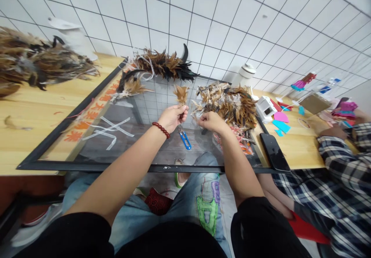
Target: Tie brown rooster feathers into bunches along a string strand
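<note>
My left hand, with a red bead bracelet on the wrist, pinches a small bunch of brown feathers upright over the glass panel. My right hand is closed at the left edge of a large feather pile. Pale fluff shows by its fingertips, but what they hold is unclear. Blue-handled thread snips lie on the glass just below my left hand. Toward the back of the panel lies a row of brown and black feathers, with a smaller tuft in front of its left end.
White strips lie crossed on the black-framed glass panel. A big feather heap sits at far left. At right are a phone, a white box, a white bottle and a person in a plaid sleeve handling pink pieces.
</note>
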Motion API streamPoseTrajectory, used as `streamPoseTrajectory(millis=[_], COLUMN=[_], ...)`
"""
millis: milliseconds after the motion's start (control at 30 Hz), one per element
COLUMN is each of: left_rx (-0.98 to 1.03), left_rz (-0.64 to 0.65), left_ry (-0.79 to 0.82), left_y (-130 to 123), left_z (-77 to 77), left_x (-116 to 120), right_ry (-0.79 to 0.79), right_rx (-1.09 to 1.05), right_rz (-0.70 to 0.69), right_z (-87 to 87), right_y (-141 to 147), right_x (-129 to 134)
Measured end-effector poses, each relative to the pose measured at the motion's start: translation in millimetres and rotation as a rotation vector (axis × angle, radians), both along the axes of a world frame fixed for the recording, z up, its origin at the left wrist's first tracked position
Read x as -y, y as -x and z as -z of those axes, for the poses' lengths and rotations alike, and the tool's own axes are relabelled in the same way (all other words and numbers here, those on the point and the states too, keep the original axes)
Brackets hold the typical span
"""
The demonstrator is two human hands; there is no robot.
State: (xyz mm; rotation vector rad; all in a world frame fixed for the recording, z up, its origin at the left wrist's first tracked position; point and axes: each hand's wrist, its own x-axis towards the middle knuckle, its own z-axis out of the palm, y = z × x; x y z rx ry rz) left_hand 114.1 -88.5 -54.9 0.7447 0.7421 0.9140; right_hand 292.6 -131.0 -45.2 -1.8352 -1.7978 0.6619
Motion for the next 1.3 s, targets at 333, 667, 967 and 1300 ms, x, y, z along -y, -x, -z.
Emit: streamPoseTrajectory(millis=[333,667,967,1300], left_rx=[-0.057,-0.037,-0.047,0.033], left_rz=[0.100,0.233,0.053,-0.150], left_ry=[0.050,0.071,0.006,0.012], left_y=[-2.7,-2.0,-2.7,-2.5], left_z=[-2.5,0.0,0.3,3.2], left_x=[7.0,7.5,4.4,-1.6], right_ry=[-0.143,-0.224,-0.404,-0.351], right_rx=[-0.908,-0.850,-0.695,0.656], right_rz=[0.174,0.112,0.299,0.073], right_z=[3.9,5.8,12.7,22.2], right_y=[18.6,34.0,1.6,13.6], right_x=[-8.9,-5.5,-19.1,-19.1])
